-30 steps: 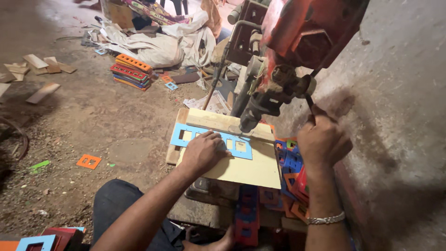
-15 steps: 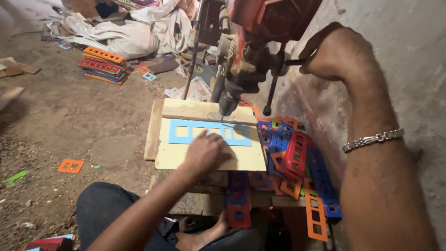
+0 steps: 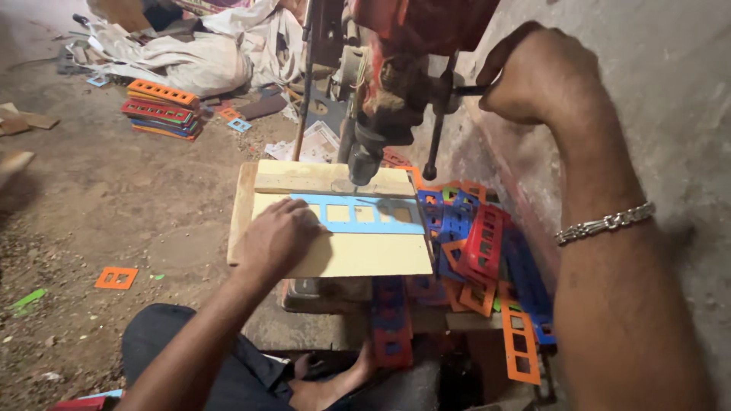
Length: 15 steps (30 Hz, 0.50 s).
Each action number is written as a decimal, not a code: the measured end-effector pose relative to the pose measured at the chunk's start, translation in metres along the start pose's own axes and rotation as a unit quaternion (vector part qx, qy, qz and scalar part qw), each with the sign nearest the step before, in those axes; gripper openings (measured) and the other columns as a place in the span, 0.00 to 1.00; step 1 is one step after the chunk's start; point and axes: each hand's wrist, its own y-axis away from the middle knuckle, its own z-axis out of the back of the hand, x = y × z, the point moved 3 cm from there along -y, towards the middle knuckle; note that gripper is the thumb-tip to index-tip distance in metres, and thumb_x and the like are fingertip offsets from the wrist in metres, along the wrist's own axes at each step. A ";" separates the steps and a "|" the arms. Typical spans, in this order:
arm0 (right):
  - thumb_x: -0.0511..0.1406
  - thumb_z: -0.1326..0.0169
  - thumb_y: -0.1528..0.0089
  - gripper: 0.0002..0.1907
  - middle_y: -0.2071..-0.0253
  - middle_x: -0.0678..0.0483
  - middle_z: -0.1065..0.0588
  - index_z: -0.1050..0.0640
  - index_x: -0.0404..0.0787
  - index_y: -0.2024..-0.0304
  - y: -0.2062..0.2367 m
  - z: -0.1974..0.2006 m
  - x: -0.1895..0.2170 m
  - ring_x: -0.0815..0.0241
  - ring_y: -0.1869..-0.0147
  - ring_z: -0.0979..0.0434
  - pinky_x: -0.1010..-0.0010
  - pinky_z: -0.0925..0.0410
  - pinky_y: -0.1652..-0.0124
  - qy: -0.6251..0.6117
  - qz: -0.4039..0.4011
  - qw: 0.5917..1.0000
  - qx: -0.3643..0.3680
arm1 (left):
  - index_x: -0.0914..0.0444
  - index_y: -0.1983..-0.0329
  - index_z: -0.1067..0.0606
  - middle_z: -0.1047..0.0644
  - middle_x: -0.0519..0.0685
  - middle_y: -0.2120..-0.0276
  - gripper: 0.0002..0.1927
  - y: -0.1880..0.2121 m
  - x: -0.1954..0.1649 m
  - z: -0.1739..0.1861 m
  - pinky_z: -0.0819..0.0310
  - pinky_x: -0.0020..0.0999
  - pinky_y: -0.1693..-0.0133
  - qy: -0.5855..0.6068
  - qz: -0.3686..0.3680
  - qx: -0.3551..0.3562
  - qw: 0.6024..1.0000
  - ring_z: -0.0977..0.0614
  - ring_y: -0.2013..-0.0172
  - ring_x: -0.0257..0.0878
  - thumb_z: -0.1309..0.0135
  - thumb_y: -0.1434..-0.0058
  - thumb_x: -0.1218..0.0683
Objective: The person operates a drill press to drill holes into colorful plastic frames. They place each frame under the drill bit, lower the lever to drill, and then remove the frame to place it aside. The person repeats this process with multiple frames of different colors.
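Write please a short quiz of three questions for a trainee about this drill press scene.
1. True or false: the left hand presses flat on the blue plastic strip that lies on the wooden board.
2. What does the right hand grip: (a) the feed lever of the drill press, (b) an orange strip, (c) the board?
3. Where is the stack of coloured strips on the floor: far left of the press, or under the board?

Key
1. True
2. a
3. Far left of the press
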 end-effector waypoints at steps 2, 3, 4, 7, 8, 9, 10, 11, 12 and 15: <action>0.38 0.38 0.49 0.16 0.59 0.49 0.18 0.13 0.59 0.59 0.002 0.001 0.002 0.42 0.55 0.18 0.53 0.26 0.55 -0.005 0.005 1.000 -0.009 | 0.57 0.70 0.16 0.18 0.52 0.52 0.14 -0.007 -0.018 -0.002 0.29 0.42 0.41 0.018 -0.052 -0.096 0.994 0.19 0.46 0.48 0.42 0.41 0.44; 0.38 0.39 0.49 0.16 0.59 0.49 0.18 0.13 0.60 0.59 0.004 0.002 0.003 0.42 0.55 0.18 0.53 0.26 0.54 -0.020 -0.003 1.000 -0.011 | 0.57 0.69 0.16 0.18 0.52 0.52 0.14 -0.010 -0.024 -0.005 0.28 0.42 0.43 0.023 -0.045 -0.100 0.994 0.19 0.47 0.48 0.41 0.41 0.43; 0.37 0.39 0.48 0.16 0.59 0.49 0.18 0.13 0.62 0.59 0.006 0.002 0.004 0.42 0.55 0.18 0.53 0.26 0.54 -0.034 -0.011 0.999 -0.013 | 0.58 0.68 0.16 0.18 0.52 0.52 0.15 -0.014 -0.032 -0.010 0.27 0.42 0.44 0.029 -0.038 -0.104 0.993 0.19 0.47 0.49 0.41 0.42 0.43; 0.36 0.38 0.49 0.17 0.60 0.46 0.18 0.12 0.61 0.59 0.014 -0.001 0.006 0.41 0.55 0.18 0.55 0.27 0.52 -0.067 -0.029 0.997 -0.029 | 0.60 0.67 0.17 0.18 0.52 0.53 0.16 -0.020 -0.046 -0.018 0.26 0.42 0.47 0.042 -0.024 -0.101 0.994 0.19 0.47 0.50 0.40 0.43 0.42; 0.36 0.38 0.49 0.16 0.60 0.45 0.18 0.12 0.60 0.59 0.018 -0.003 0.007 0.41 0.55 0.18 0.55 0.27 0.52 -0.070 -0.029 0.996 -0.040 | 0.60 0.66 0.17 0.18 0.51 0.54 0.17 -0.022 -0.048 -0.019 0.26 0.42 0.48 0.043 -0.022 -0.095 0.994 0.19 0.47 0.50 0.40 0.43 0.42; 0.37 0.37 0.48 0.15 0.61 0.45 0.18 0.12 0.59 0.59 0.022 -0.005 0.008 0.41 0.56 0.18 0.54 0.27 0.52 -0.072 -0.030 0.996 -0.051 | 0.61 0.66 0.17 0.18 0.51 0.54 0.18 -0.023 -0.049 -0.019 0.26 0.42 0.48 0.053 -0.014 -0.088 0.995 0.19 0.48 0.49 0.40 0.44 0.42; 0.37 0.37 0.48 0.15 0.61 0.44 0.18 0.12 0.58 0.58 0.026 -0.008 0.009 0.40 0.56 0.19 0.54 0.27 0.51 -0.077 -0.029 0.995 -0.063 | 0.62 0.65 0.18 0.18 0.51 0.55 0.20 -0.023 -0.049 -0.018 0.26 0.42 0.48 0.062 -0.005 -0.080 0.995 0.19 0.48 0.49 0.39 0.45 0.41; 0.38 0.37 0.47 0.14 0.62 0.44 0.18 0.13 0.56 0.58 0.030 -0.011 0.011 0.40 0.56 0.18 0.54 0.27 0.52 -0.081 -0.039 0.993 -0.077 | 0.63 0.65 0.18 0.18 0.51 0.55 0.21 -0.024 -0.049 -0.018 0.26 0.42 0.48 0.070 0.004 -0.074 0.995 0.19 0.48 0.48 0.38 0.46 0.40; 0.38 0.36 0.47 0.14 0.62 0.44 0.18 0.13 0.54 0.57 0.035 -0.016 0.013 0.41 0.57 0.18 0.53 0.27 0.53 -0.086 -0.049 0.991 -0.091 | 0.63 0.65 0.18 0.18 0.51 0.55 0.21 -0.024 -0.049 -0.016 0.26 0.42 0.48 0.067 -0.001 -0.070 0.995 0.19 0.48 0.48 0.39 0.45 0.40; 0.37 0.39 0.45 0.14 0.62 0.45 0.18 0.14 0.52 0.56 0.048 -0.033 0.020 0.42 0.58 0.17 0.52 0.27 0.55 -0.117 -0.057 0.983 -0.132 | 0.63 0.64 0.18 0.18 0.51 0.55 0.22 -0.025 -0.050 -0.013 0.25 0.41 0.48 0.064 -0.010 -0.070 0.995 0.19 0.49 0.48 0.39 0.44 0.40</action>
